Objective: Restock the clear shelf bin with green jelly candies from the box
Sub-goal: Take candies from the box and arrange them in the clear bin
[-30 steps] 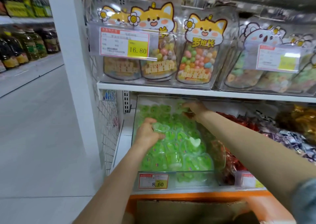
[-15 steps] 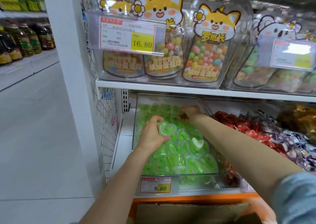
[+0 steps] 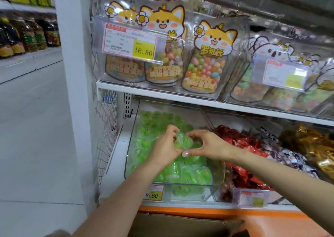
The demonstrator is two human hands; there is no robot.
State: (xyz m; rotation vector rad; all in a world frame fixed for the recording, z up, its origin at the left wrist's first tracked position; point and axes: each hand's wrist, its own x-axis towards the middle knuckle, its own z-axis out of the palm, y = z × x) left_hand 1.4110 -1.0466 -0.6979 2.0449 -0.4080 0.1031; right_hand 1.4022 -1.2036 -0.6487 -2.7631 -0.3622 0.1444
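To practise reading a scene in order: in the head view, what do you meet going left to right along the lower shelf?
Wire mesh panel → left hand → green jelly candy → right hand → red-wrapped sweets → gold-wrapped sweets.

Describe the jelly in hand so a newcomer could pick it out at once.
Under the white shelf of cartoon candy packs sits a clear bin full of green jellies, left of the red wrappers. Above its middle, the left hand and right hand meet around one heart-shaped jelly. It alone is held clear of the pile, pinched between their fingers.
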